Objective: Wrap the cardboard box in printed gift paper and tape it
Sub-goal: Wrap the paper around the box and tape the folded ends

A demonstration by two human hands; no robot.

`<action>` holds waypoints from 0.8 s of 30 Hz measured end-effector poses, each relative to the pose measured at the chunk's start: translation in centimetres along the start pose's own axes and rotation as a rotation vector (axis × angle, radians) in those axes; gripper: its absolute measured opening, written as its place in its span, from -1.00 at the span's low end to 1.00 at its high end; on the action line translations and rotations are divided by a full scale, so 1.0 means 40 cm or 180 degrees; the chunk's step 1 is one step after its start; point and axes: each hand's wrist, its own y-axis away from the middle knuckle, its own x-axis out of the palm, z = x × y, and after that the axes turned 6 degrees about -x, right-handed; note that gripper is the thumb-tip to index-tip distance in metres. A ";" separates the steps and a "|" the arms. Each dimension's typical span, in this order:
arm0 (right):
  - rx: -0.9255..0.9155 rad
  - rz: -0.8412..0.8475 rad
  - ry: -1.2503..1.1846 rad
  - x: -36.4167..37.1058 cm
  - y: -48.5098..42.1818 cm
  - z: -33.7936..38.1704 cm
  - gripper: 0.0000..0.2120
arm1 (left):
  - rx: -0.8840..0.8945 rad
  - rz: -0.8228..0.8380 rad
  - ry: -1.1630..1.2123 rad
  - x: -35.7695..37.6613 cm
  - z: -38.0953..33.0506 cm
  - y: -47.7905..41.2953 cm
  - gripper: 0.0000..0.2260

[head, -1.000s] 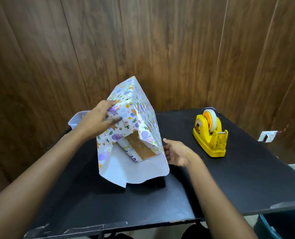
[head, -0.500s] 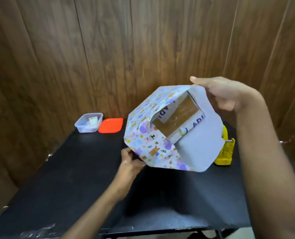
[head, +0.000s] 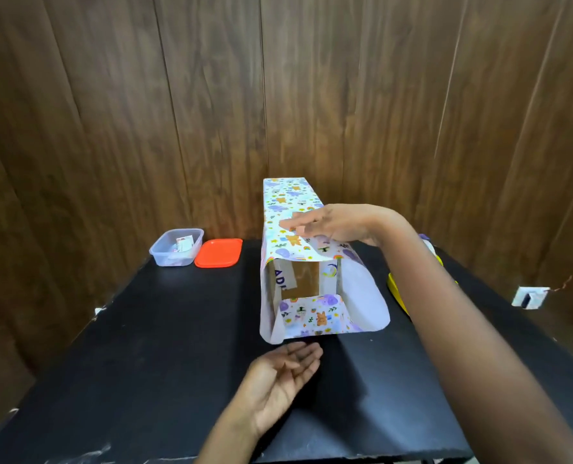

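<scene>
The cardboard box (head: 303,279) lies lengthwise on the black table (head: 144,346), its open end facing me. Printed gift paper (head: 288,202) with small animals covers its top and sides, and loose white flaps stick out around the near end. My right hand (head: 332,224) rests flat on top of the wrapped box with straight fingers. My left hand (head: 283,380) lies palm up on the table just in front of the paper's lower edge, fingers relaxed and holding nothing. The yellow tape dispenser (head: 397,293) is mostly hidden behind my right forearm.
A clear plastic container (head: 176,247) and its orange lid (head: 219,252) sit at the table's back left. A wooden panel wall (head: 312,95) stands right behind the table. A white wall socket (head: 529,297) is at the right.
The box was lifted and turned in the air by both hands; now it lies flat on the table with the open end toward me. My left hand has let go of it.
</scene>
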 end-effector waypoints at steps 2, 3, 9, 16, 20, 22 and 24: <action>-0.0080 -0.0103 -0.0021 0.000 0.000 -0.014 -0.67 | 0.0014 -0.0200 -0.0835 -0.006 -0.032 0.074 -0.65; -0.0126 -0.0211 -0.0034 0.000 -0.001 -0.022 -0.69 | 0.0132 -0.0355 -0.1407 -0.004 -0.058 0.119 -0.68; -0.0272 -0.0460 0.0214 -0.004 -0.021 -0.036 -0.66 | 0.2417 -0.1959 -0.3240 0.096 -0.302 0.202 -0.75; -0.0243 -0.0041 0.0608 -0.042 -0.043 -0.069 -0.50 | 0.1639 -0.0664 -0.6404 0.276 -0.442 0.003 -0.51; -0.0488 -0.0048 0.0839 -0.031 -0.051 -0.107 -0.37 | 0.1544 -0.0488 -0.6933 0.263 -0.442 -0.015 -0.38; -0.0571 -0.0041 0.0979 -0.029 -0.055 -0.114 -0.32 | 0.1701 -0.0510 -0.7184 0.258 -0.439 -0.005 -0.37; -0.0573 -0.0019 0.1165 -0.034 -0.057 -0.113 -0.29 | 0.1756 -0.0589 -0.7298 0.255 -0.437 0.001 -0.37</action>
